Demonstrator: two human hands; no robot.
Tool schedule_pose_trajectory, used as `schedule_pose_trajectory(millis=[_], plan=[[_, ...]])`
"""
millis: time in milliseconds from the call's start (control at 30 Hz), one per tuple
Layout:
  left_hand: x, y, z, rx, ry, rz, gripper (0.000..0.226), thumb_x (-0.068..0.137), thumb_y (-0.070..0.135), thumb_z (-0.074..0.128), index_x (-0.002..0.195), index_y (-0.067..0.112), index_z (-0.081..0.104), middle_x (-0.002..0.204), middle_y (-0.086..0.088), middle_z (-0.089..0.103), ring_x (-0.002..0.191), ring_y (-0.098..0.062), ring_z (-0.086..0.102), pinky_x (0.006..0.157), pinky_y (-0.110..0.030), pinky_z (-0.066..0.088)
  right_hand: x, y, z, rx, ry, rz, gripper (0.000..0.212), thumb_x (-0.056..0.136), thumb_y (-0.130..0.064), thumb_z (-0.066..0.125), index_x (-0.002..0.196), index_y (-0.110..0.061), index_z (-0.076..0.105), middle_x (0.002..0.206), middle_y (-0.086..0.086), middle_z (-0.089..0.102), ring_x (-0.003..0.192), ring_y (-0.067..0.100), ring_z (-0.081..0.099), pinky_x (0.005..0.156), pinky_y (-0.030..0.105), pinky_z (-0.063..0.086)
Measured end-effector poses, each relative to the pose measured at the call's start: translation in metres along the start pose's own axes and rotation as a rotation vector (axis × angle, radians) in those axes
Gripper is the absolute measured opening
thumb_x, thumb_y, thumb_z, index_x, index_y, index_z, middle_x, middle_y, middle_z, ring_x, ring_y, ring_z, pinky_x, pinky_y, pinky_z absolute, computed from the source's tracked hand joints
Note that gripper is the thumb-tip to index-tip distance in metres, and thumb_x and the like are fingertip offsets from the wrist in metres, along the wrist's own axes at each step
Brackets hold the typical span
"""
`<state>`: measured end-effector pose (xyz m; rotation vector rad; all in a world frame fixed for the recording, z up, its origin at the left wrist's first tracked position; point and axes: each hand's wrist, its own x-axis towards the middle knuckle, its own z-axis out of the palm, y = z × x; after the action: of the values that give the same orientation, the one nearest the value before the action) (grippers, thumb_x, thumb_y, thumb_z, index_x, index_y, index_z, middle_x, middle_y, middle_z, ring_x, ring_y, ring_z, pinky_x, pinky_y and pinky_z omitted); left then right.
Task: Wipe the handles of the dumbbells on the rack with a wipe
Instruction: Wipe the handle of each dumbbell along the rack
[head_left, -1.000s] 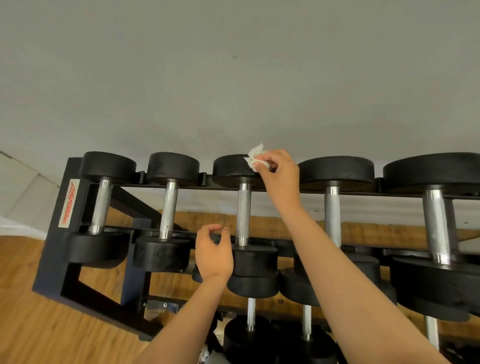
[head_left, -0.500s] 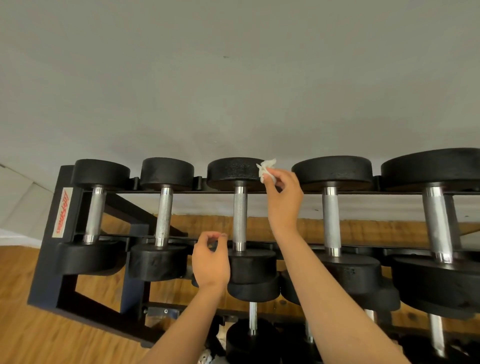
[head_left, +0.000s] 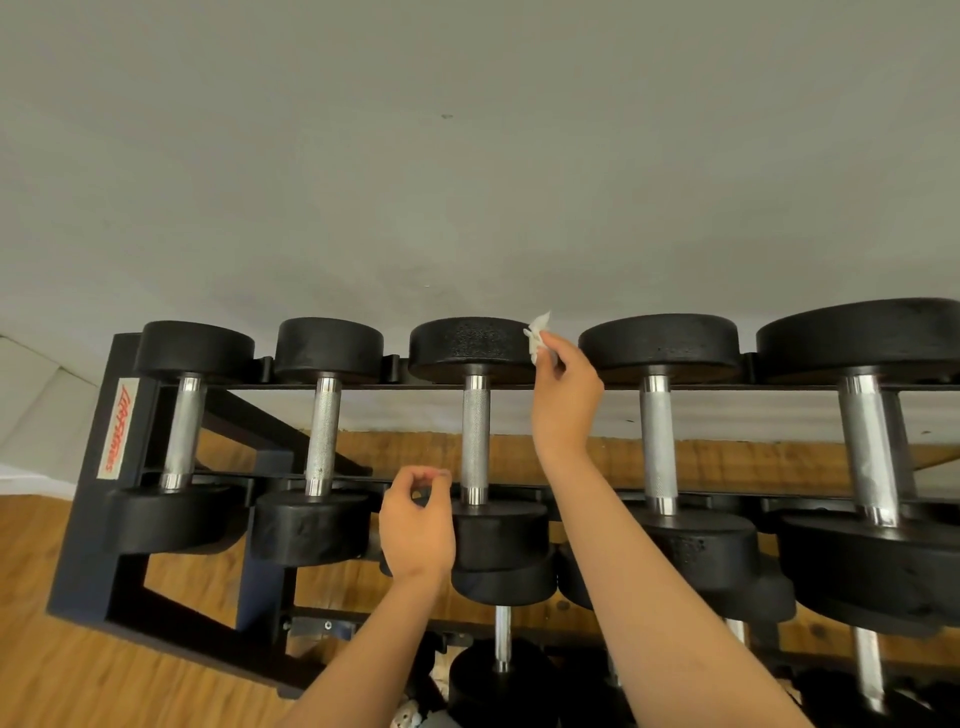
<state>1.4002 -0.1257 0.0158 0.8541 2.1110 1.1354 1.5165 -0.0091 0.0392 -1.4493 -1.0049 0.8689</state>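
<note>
Several black dumbbells with knurled steel handles lie across the top tier of a dark rack (head_left: 111, 530). My right hand (head_left: 563, 397) pinches a small crumpled white wipe (head_left: 538, 332) at the right edge of the far head of the middle dumbbell (head_left: 470, 345), just right of its handle (head_left: 475, 441). My left hand (head_left: 418, 525) hovers with loosely curled fingers beside the near head of the same dumbbell (head_left: 498, 535) and holds nothing.
A grey wall (head_left: 467, 156) rises right behind the rack. Larger dumbbells (head_left: 862, 441) fill the right side, and more dumbbells (head_left: 501, 675) sit on a lower tier. Wooden floor (head_left: 62, 675) lies to the left and beneath.
My right hand with the wipe has shifted right, from over the middle dumbbell's far head to its right edge. The left hand has stayed by the near head, fingers curling slightly.
</note>
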Motion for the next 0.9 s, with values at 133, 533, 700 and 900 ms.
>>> schedule_pose_trajectory(millis=[133,533,700,900], plan=[[0.000,0.000,-0.001,0.002,0.000,-0.002,0.008,0.092,0.018,0.060,0.086,0.020,0.065,0.090,0.004,0.066,0.092,-0.014,0.060,0.073,-0.026,0.041,0.000,0.000,-0.001,-0.001,-0.010,-0.025,0.025,0.097,-0.011,0.054,0.120,-0.011,0.064,0.118,0.001,0.064,0.107,0.005,0.057,0.094,0.018,0.048],[0.000,0.001,0.000,-0.006,-0.006,-0.018,0.009,0.092,0.018,0.060,0.086,0.019,0.066,0.090,0.004,0.067,0.092,-0.014,0.060,0.072,-0.025,0.042,-0.006,0.015,-0.007,-0.109,0.016,-0.168,0.018,0.095,-0.009,0.057,0.111,-0.010,0.066,0.109,0.001,0.062,0.097,0.004,0.058,0.082,0.007,0.045],[-0.001,0.001,-0.001,0.006,-0.001,-0.016,0.009,0.092,0.017,0.059,0.086,0.018,0.066,0.090,0.005,0.066,0.092,-0.012,0.060,0.072,-0.024,0.042,-0.013,0.018,-0.004,0.050,0.015,-0.082,0.025,0.094,-0.007,0.058,0.117,-0.009,0.066,0.120,0.004,0.064,0.113,0.008,0.058,0.095,0.016,0.046],[-0.001,0.002,0.001,0.012,0.008,-0.015,0.009,0.092,0.018,0.059,0.086,0.018,0.066,0.088,0.005,0.066,0.089,-0.011,0.060,0.069,-0.021,0.041,-0.001,0.014,0.006,0.128,-0.007,0.006,0.029,0.097,-0.009,0.053,0.125,-0.010,0.062,0.131,0.006,0.061,0.125,0.012,0.053,0.101,0.015,0.042]])
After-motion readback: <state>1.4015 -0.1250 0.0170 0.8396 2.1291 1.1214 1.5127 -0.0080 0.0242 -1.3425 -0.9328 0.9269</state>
